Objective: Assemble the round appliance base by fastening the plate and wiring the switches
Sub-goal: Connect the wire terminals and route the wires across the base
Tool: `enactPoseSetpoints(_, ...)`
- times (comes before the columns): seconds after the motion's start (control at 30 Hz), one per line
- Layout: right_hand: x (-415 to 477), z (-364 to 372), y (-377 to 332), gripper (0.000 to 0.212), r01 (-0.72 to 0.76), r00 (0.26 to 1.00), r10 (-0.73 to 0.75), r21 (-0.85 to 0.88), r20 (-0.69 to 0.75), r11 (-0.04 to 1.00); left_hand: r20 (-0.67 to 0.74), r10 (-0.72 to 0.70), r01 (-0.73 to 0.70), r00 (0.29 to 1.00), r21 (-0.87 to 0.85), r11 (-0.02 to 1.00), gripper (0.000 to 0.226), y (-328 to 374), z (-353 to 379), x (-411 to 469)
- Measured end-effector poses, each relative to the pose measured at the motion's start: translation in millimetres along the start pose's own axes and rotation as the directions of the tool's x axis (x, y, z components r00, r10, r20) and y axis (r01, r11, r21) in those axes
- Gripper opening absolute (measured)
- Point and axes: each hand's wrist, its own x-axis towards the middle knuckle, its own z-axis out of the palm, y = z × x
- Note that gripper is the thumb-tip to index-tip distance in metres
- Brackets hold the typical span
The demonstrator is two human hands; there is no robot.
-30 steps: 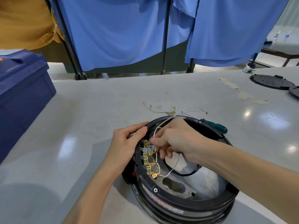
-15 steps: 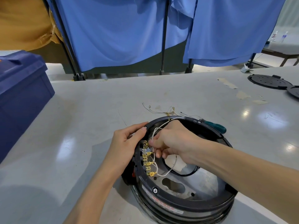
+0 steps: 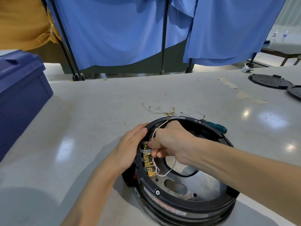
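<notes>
right hand (image 3: 171,141) fingers pinch white wire (image 3: 161,125) at brass terminals (image 3: 147,160) | left hand (image 3: 130,147) fingers together, flat on base (image 3: 179,204) rim | risk: skewed push bends tab, lug seats loose

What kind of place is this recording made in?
Probably a workshop or assembly bench, not a home: a grey worktable, blue cloth screens on black stands behind it, a blue plastic crate at the left, and black round plates at the far right.
</notes>
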Motion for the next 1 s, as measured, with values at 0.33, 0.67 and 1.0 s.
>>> enactPoseSetpoints(0.33, 2, 8, -1, 0.020, -0.004, 0.998, -0.002, -0.091, -0.066, 0.996, -0.043, -0.023, 0.028, 0.999, 0.121, 0.992, 0.031, -1, 0, 2)
enactPoseSetpoints(0.67, -3, -13, 2, 0.004, -0.012, 0.990, 0.017, -0.040, 0.137, 0.999, 0.227, -0.016, 0.059, 0.974, -0.185, 0.981, 0.061, -9, -40, -9)
enactPoseSetpoints(1.0, 5, -32, 1, 0.034, 0.101, 0.993, -0.102, -0.021, -0.059, 0.995, 0.217, -0.030, 0.060, 0.976, -0.133, 0.989, 0.054, -19, -52, -7)
